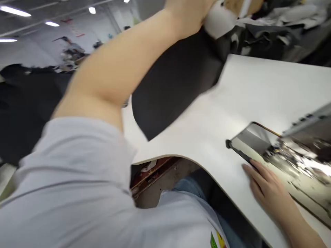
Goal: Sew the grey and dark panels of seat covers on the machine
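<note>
My left arm reaches across to the top edge of the head view. Only part of my left hand [190, 17] shows there, beside a pale rounded piece [221, 20]; its fingers are cut off or hidden. Below that hand a black fabric piece [178, 82] lies on the white table [207, 117], its pointed corner towards me. At the right, my right hand [269, 187] rests by the front edge of the sewing machine [307, 189], fingers stretched out and touching the machine's edge. I see nothing held in it.
Dark and pale fabric is heaped behind the table [271, 38]. More black fabric [28, 103] fills the left side. A person [72, 46] is in the background. The table has a curved cut-out in front of my body, with a reddish-brown tray [155, 172] below it.
</note>
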Motion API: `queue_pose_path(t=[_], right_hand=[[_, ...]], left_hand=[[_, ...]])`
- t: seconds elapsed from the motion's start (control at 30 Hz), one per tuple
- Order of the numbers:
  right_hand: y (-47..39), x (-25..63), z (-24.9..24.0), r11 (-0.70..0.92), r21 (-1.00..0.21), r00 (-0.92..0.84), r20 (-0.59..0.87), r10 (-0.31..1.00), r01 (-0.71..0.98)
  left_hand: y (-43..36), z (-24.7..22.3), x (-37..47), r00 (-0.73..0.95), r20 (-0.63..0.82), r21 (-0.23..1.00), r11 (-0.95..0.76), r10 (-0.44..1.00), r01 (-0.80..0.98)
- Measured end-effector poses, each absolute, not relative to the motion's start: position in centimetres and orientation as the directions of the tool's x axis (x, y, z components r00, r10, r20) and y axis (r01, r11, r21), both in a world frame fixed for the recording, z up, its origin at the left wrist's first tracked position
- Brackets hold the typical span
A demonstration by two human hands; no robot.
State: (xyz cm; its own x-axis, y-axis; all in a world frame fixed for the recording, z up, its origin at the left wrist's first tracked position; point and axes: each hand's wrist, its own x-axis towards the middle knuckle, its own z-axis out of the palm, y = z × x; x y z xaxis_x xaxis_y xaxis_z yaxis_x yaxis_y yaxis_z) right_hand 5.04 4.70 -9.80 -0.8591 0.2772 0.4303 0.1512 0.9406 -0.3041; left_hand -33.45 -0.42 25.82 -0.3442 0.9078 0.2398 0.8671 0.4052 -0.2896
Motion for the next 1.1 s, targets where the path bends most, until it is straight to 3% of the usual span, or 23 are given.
queue_pose_path(t=[0.07,0.13,0.27,0.37,0.5,0.73,0.8,1.0,1.1], right_hand=[[4.4,4.9,-9.4,0.937,-0.295,-0.857,0.416,0.304,0.189],[4.2,4.7,-9.2,0.93,-0.296,-0.855,0.402,0.329,0.219],[3.8,4.4,-8.9,0.925,-0.279,-0.844,0.402,0.355,0.257],[3.6,4.4,-8.6,0.923,-0.269,-0.844,0.392,0.366,0.275],[3.4,4.3,-8.3,0.9,-0.309,-0.835,0.365,0.411,0.308],[3.3,0.4,-7.6,0.786,-0.338,-0.746,0.271,0.608,0.517],[3.6,-1.0,-7.4,0.788,-0.333,-0.764,0.234,0.601,0.518],[4.2,-1.9,-7.5,0.804,-0.362,-0.806,0.193,0.56,0.472],[4.1,-1.4,-7.7,0.771,-0.421,-0.767,0.228,0.6,0.478]], left_hand=[[0.2,22.4,-33.6,-0.203,0.238,-0.378,0.283,0.95,0.882],[0.4,15.7,-33.1,-0.145,0.175,-0.402,0.205,0.974,0.892],[-1.7,1.7,-30.7,-0.035,-0.032,-0.33,0.022,0.999,0.944],[-4.1,-3.3,-28.7,-0.013,-0.1,-0.2,-0.008,0.995,0.98],[-5.7,-4.2,-26.7,-0.038,-0.071,-0.092,0.031,0.997,0.995],[-6.3,-5.5,-23.0,0.239,-0.053,0.092,-0.234,0.97,0.968],[-6.2,-5.3,-22.4,0.273,-0.044,0.098,-0.268,0.961,0.959],[-6.4,-4.0,-22.4,0.308,-0.196,0.064,-0.302,0.931,0.951],[-6.1,-4.0,-22.6,0.309,-0.159,0.277,-0.258,0.938,0.926]])
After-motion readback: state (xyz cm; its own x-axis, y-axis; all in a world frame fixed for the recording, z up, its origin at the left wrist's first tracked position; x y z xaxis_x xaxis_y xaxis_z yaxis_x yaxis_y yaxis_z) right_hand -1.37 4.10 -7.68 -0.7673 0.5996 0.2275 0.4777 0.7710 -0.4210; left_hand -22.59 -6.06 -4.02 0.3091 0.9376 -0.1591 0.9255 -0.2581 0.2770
